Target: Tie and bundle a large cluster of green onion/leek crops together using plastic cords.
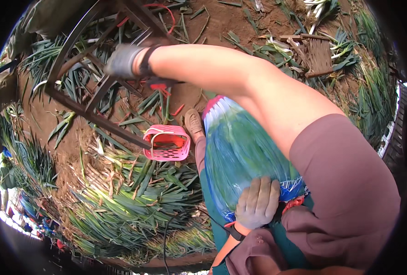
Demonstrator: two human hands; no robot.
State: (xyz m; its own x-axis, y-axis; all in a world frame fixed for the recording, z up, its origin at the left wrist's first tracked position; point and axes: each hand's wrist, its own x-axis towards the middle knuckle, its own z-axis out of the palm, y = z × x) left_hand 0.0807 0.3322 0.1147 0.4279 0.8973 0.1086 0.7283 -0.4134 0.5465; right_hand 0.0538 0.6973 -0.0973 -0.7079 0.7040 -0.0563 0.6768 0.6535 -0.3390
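A long green bundle of what look like leeks or large scallions [247, 142], wrapped in clear and blue plastic film, lies across my lap. Its end with white stalks and a pink tip points away from me. My left hand [258, 201], in a pale work glove, rests on the near end with its fingers laid out flat. My right arm stretches across to the far left. The gloved right hand [123, 62] is smeared by motion over a dark metal frame [100, 94], and whether it touches the frame I cannot tell. A red object [158, 85] shows below that wrist.
A pink plastic basket [166, 143] with red items stands by the frame's near end, next to my shoe [193, 122]. Loose leeks [134, 201] are heaped at the lower left. More leeks [371, 87] line the right side. A small wooden stool [315, 55] lies at the back right.
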